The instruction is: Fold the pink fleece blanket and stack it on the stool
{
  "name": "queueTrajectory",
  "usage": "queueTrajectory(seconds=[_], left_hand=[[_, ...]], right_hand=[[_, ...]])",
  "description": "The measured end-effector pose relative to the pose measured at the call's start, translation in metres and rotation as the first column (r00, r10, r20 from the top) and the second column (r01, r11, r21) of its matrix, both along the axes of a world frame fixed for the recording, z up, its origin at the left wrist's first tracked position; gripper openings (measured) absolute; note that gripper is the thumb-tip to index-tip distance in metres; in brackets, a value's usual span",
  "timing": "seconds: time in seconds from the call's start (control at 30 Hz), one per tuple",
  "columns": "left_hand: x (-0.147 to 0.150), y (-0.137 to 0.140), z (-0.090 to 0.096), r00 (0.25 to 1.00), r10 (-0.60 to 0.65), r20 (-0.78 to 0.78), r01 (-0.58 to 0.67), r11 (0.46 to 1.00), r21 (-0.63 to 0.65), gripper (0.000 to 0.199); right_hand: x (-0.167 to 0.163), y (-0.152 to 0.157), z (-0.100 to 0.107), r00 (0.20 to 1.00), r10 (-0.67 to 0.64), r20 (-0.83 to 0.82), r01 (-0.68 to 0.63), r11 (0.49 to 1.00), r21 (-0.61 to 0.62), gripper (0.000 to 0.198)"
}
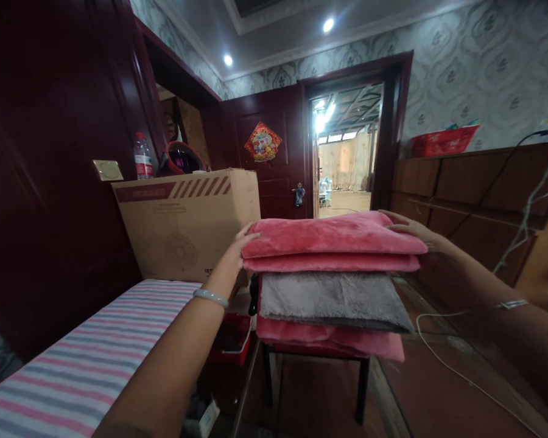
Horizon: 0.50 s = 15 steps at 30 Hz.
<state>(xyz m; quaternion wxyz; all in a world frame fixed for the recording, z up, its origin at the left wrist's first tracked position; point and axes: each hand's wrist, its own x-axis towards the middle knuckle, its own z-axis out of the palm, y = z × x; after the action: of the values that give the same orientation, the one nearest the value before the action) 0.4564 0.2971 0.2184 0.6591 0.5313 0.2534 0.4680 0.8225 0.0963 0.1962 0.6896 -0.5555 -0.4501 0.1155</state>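
Note:
A folded pink plush cloth (329, 234) lies on top of a stack, its two thick layers showing one above the other. At its left end is my left hand (246, 236), with the fingers bent over the edge. My right hand (413, 231) grips the right end, fingers on top and the thumb side hidden. Under the pink cloth is a grey plush cloth (324, 298), and below that another pink plush piece (383, 347). The stack rests on a dark-legged stool or chair (363, 389), whose seat is mostly covered.
To the left is a surface with a striped sheet (100, 359). Behind it stands a cardboard box (182, 225) with a bottle (142, 157) on top. A red bucket or basket (231, 344) sits beside the stool. A white cable (466, 377) trails across the floor at right.

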Motion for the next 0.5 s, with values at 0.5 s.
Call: queueTrajectory(seconds=[0.5], left_hand=[[0.004,-0.171,-0.029,0.973,0.152,0.171,-0.196,0.939,0.284,0.046]], right_hand=[[-0.006,0.109,0.104,0.834,0.049,0.549,0.101,0.966,-0.239,0.041]])
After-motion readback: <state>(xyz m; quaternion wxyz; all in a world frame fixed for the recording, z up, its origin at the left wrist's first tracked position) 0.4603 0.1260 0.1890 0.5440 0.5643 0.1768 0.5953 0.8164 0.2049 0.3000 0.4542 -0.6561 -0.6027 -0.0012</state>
